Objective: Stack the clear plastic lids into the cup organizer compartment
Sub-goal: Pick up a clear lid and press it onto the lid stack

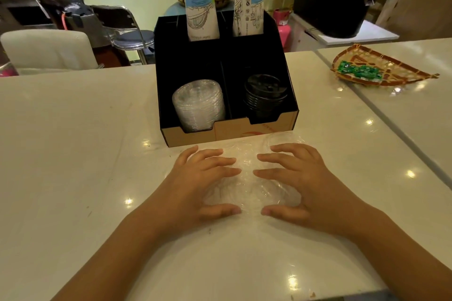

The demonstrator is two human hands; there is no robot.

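Note:
A black cup organizer (190, 61) stands on the white counter ahead of me. Its front left compartment holds a leaning stack of clear lids (198, 105); the front right one holds black lids (265, 95). Several loose clear plastic lids (248, 178) lie overlapping on the counter just in front of the organizer. My left hand (203, 178) and my right hand (298, 178) curve around them from either side, fingers spread and touching the plastic, thumbs on the near edge. One more clear lid (283, 139) lies beyond my right fingers.
Two stacks of printed paper cups (201, 17) stand in the organizer's back compartments. A woven tray with green packets (376, 68) sits on the counter at the right. Woven baskets, a chair, a stool and a metal machine are behind the counter.

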